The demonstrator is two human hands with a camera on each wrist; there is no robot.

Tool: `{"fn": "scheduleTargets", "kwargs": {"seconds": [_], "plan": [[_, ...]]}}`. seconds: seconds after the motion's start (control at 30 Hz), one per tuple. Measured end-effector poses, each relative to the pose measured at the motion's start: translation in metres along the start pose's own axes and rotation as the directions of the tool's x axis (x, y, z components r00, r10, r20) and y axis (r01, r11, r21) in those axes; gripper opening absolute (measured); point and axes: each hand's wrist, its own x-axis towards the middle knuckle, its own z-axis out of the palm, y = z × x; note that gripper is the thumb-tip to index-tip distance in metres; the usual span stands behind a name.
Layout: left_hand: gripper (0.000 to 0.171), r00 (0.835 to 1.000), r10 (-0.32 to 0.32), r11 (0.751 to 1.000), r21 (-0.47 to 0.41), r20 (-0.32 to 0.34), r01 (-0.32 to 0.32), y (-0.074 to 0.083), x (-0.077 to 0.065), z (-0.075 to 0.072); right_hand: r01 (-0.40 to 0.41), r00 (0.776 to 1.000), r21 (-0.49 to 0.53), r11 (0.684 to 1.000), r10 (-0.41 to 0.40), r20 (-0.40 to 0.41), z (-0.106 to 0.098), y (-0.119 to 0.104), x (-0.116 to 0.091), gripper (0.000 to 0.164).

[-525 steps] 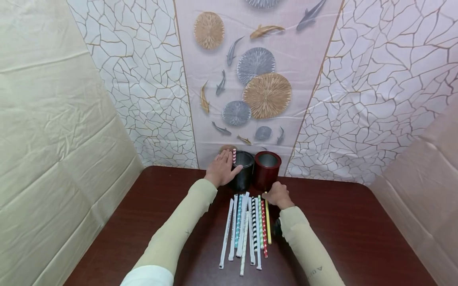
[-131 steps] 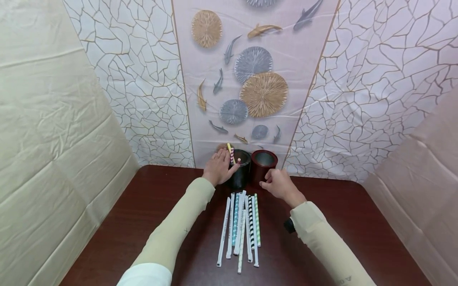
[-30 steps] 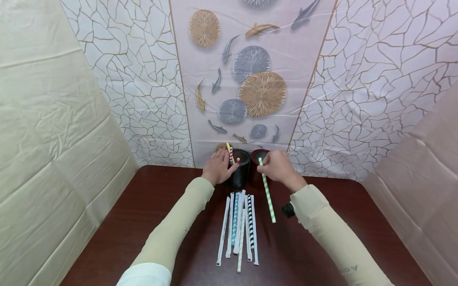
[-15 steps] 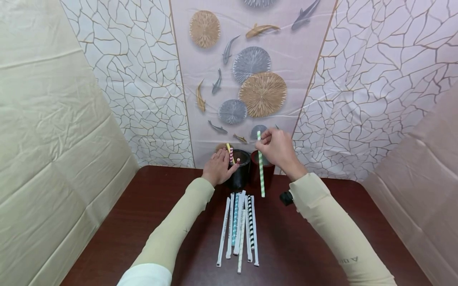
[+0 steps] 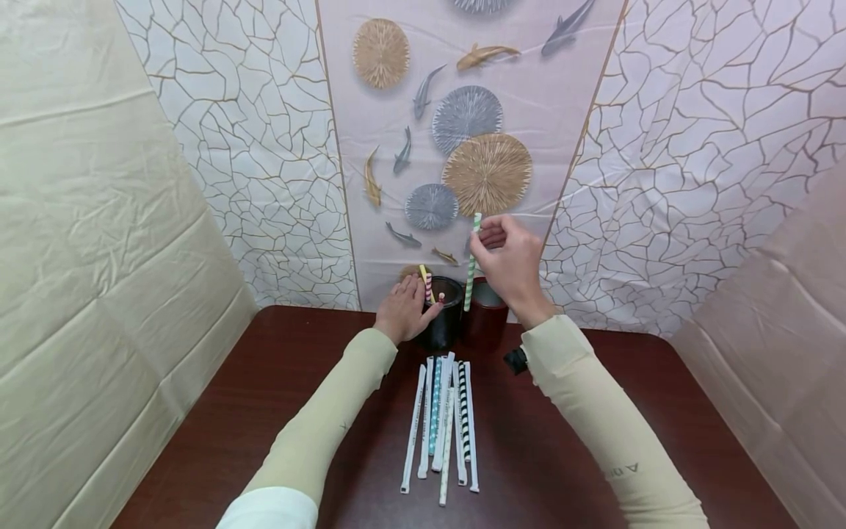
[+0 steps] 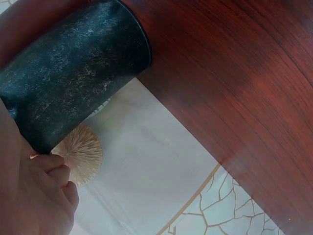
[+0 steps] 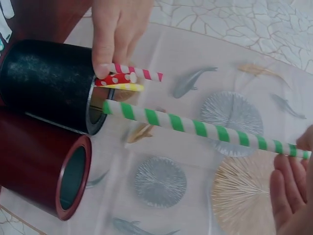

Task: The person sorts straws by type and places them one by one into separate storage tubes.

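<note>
My right hand pinches a green-and-white striped paper straw near its upper end. The straw hangs almost upright; in the right wrist view its lower end overlaps the mouth of the black cup. With thumb and fingers at the rim, my left hand holds that cup on its left side. Inside the cup stand a yellow straw, a pink-striped straw and a red dotted straw. The dark red cup stands right beside it, with no straws showing in its mouth.
In front of the cups lie several straws in white paper wrappers, a blue dotted straw, a black-striped straw and a pale patterned straw. A patterned cloth wall rises directly behind the brown table.
The green striped straw has left the row on the table, and my right hand has raised it and brought it leftward beside the black cup's mouth. My left hand stays put.
</note>
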Motion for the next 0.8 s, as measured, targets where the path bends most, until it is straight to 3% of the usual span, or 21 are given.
{"fn": "scheduleTargets", "kwargs": {"seconds": [0.13, 0.3, 0.8], "plan": [[0.086, 1.000, 0.000, 1.000, 0.008, -0.001, 0.000, 0.000, 0.000, 0.000, 0.050, 0.998, 0.025, 0.998, -0.049, -0.046, 0.008, 0.005, -0.003, 0.016], [0.086, 1.000, -0.004, 1.000, 0.002, -0.001, 0.004, 0.001, 0.001, 0.000, 0.058, 0.996, 0.070, 0.996, -0.053, -0.070, 0.018, 0.012, -0.007, 0.017], [0.086, 1.000, -0.007, 1.000, 0.001, -0.014, 0.007, 0.000, 0.001, 0.001, 0.050, 0.996, 0.014, 0.999, -0.049, -0.070, 0.053, 0.037, -0.029, 0.020]]}}
